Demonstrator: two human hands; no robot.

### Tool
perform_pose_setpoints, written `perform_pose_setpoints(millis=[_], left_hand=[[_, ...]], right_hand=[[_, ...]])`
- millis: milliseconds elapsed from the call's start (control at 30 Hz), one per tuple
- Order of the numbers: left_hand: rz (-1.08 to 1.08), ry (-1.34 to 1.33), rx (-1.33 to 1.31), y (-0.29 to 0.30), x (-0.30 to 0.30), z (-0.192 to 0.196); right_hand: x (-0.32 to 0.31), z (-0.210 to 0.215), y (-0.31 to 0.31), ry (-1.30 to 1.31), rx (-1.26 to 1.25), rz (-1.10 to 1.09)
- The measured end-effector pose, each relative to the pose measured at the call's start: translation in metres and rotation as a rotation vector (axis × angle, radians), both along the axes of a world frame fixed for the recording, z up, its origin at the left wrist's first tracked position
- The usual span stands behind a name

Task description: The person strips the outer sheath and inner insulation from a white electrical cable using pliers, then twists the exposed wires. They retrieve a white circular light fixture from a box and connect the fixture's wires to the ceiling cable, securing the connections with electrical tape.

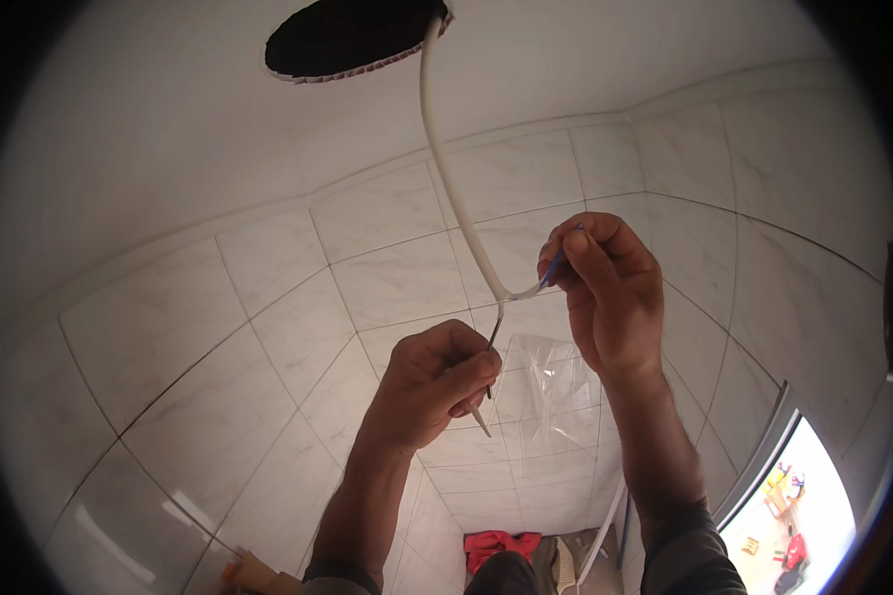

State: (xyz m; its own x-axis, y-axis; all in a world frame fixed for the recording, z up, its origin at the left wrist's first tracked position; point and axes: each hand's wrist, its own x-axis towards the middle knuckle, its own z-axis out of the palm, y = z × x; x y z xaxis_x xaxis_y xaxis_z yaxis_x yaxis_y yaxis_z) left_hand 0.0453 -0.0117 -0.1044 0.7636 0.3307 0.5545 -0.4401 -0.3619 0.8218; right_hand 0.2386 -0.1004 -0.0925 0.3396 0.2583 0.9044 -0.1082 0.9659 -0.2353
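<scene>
Pinching closed, the left fingers [471,375] hold a thin dark wire [496,332] and the right fingers [593,260] hold a blue wire [556,266], with the split end of a long, bendy, cream-white cable [454,198] between them, hanging down from a dark hole [357,40] in the white ceiling [169,139].

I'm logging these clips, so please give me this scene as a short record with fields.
Cable: white, hanging from a dark opening in the ceiling
Lower end: split, strands parted
Left hand: pinching a dark strand
Right hand: pinching a blue strand
Wall: pale, marbled tiles
Low in view: red cloth
</scene>
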Motion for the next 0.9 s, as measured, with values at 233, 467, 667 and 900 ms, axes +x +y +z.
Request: perform_pose_setpoints(millis=[233,467,667,900], left_hand=[[0.555,-0.371,0.534,-0.005,0.014,0.015],[0.621,-0.317,1.304,-0.007,0.013,0.057],[0.466,-0.104,1.372,-0.01,0.008,0.085],[0.356,0.124,1.393,-0.023,0.022,0.096]], right_hand=[[0.004,-0.024,-0.001,-0.133,0.126,-0.38],[0.009,-0.031,-0.009,-0.231,0.103,-0.471],[0.003,-0.029,-0.013,-0.303,0.146,-0.479],[0.015,-0.026,-0.026,-0.52,0.278,-0.656]])
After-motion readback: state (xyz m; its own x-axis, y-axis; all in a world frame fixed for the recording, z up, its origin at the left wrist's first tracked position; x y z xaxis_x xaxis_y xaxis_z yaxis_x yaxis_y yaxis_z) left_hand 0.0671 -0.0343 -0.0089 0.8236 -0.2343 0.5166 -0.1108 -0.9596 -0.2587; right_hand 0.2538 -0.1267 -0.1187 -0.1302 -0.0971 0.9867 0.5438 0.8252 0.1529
